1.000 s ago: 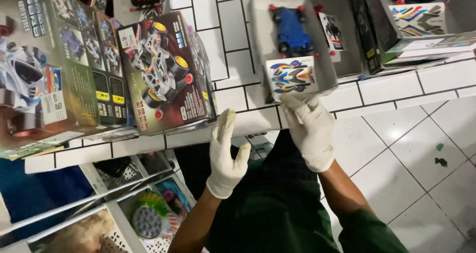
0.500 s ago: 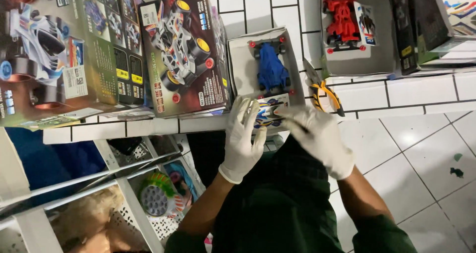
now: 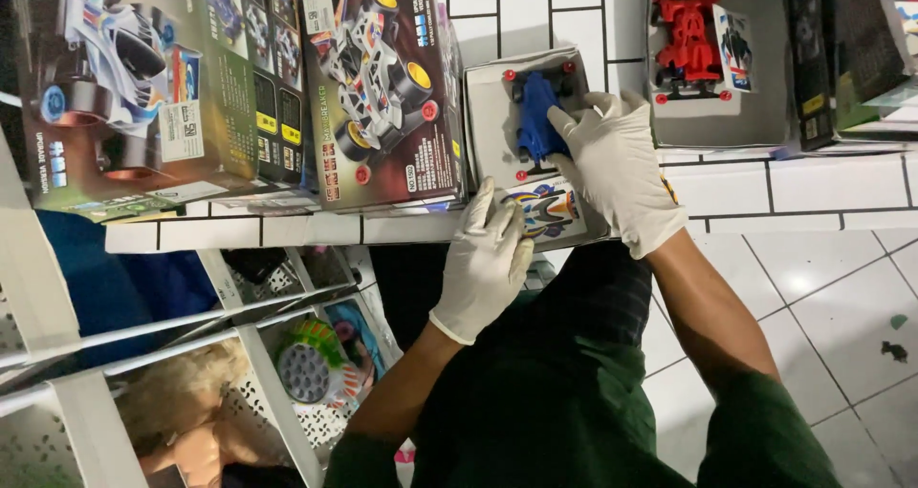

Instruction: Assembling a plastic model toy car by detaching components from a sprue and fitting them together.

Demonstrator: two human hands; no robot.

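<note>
Blue toy car, half hidden under right hand

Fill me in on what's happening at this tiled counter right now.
A person in white gloves is at work over an open grey tray on the white-tiled ledge. The right hand rests on the blue toy car body in that tray, while the left hand touches the tray's near edge by a sticker sheet. A second tray with a red car body sits to the right, and printed toy-car boxes stand to the left.

Dim, uneven indoor light, soft glare on glossy white tiles, slight blur, darker left edge.
</note>
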